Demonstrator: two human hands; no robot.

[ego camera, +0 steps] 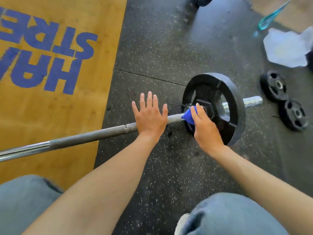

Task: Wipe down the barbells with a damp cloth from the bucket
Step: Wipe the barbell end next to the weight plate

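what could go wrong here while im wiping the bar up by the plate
1. The right hand grips the blue cloth on the barbell right against the big plate; its fingers could get pinched at the hub.
2. The left hand lies flat and open over the bar, not gripping, so the bar may roll as you wipe.
3. Two small plates lie loose on the floor by the sleeve end: a possible trip hazard.

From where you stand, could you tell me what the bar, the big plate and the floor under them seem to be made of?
Bar: metal, probably steel, grey with knurled texture and a shinier smooth stretch. Big plate: looks rubber-coated, matt black with scuffed edges; its core is hidden. Floor: seemingly rubber matting, black with pale flecks and a seam.
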